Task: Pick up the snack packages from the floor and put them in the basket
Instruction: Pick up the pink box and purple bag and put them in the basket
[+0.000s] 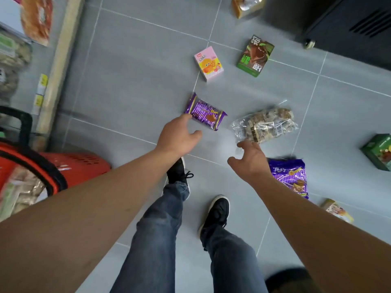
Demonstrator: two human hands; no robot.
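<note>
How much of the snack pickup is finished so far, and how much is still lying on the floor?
Some packets already lie in the red plastic basket. Right now both hands are empty: the left hand reaches for the small purple biscuit packet, the right hand for the clear bag of wrapped sweets. Left on the floor: the pink box, the green-brown box, the large purple bag and a few more at the edges.
</note>
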